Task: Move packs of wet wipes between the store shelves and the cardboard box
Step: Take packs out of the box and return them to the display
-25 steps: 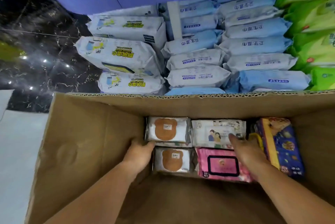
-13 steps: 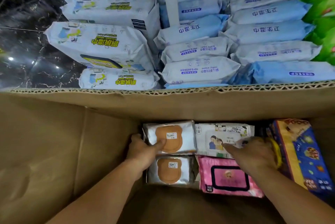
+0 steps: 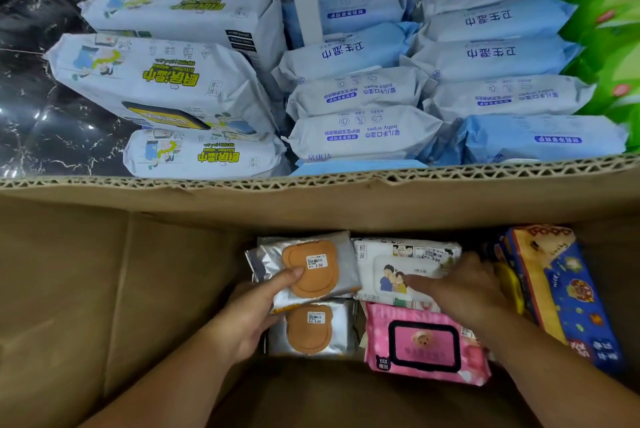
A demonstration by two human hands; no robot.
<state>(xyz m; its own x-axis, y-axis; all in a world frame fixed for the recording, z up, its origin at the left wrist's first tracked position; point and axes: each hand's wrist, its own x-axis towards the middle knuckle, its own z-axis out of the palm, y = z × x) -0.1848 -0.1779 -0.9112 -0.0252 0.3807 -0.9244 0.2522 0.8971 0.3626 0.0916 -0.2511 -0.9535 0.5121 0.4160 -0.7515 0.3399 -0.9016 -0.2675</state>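
Inside the cardboard box (image 3: 173, 282) lie several wipe packs. My left hand (image 3: 249, 313) grips a silver pack with an orange bear-shaped lid (image 3: 311, 268), thumb on the lid, tilting its left edge up. A second silver pack (image 3: 311, 330) lies below it. My right hand (image 3: 467, 289) lies over the right end of a white pack with a family picture (image 3: 391, 272), fingers curled at its edge and thumb on its lid. A pink pack (image 3: 422, 344) sits under my right wrist.
A blue and orange pack (image 3: 561, 292) stands on edge against the box's right side, a yellow item (image 3: 509, 285) beside it. Beyond the box rim (image 3: 311, 182), shelves hold stacked white kitchen wipes (image 3: 166, 81), pale blue packs (image 3: 485, 53) and green packs (image 3: 606, 29). Dark marble floor (image 3: 34, 116) at left.
My left hand slid from the box corner onto the upper silver pack and has lifted its edge. My right hand shifted further onto the white pack. The camera leaned closer.
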